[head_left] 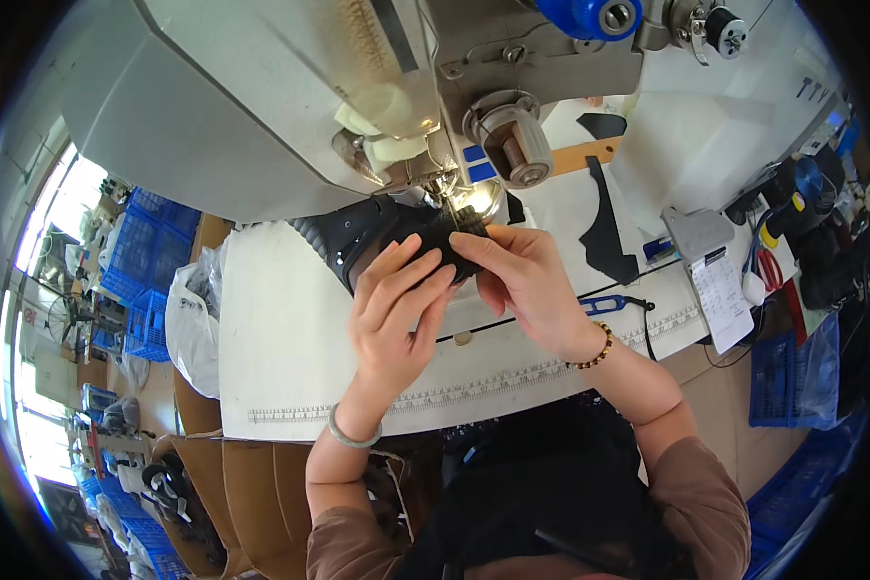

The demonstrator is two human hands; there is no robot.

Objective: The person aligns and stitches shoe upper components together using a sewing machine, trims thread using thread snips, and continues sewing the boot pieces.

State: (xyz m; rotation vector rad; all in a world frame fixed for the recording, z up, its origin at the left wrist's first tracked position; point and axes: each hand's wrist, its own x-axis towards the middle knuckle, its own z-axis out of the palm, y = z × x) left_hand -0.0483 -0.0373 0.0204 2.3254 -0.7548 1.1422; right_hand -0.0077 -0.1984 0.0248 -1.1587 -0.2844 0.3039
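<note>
Both of your hands grip the black shoe upper [396, 237] under the sewing machine [358, 106] needle: left hand [393, 309] curled over its near edge, right hand [524, 280] pinching its right side. Blue thread snips [604, 304] lie just beside your right wrist on the white table [271, 338].

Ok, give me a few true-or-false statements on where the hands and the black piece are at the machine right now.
1. Both hands, left hand and right hand, hold the black piece. True.
2. The black piece lies in the cardboard box. False: it is up at the sewing machine.
3. The right wrist wears a bead bracelet. True.
4. The blue scissors are in the right hand. False: the scissors lie on the table.
</note>
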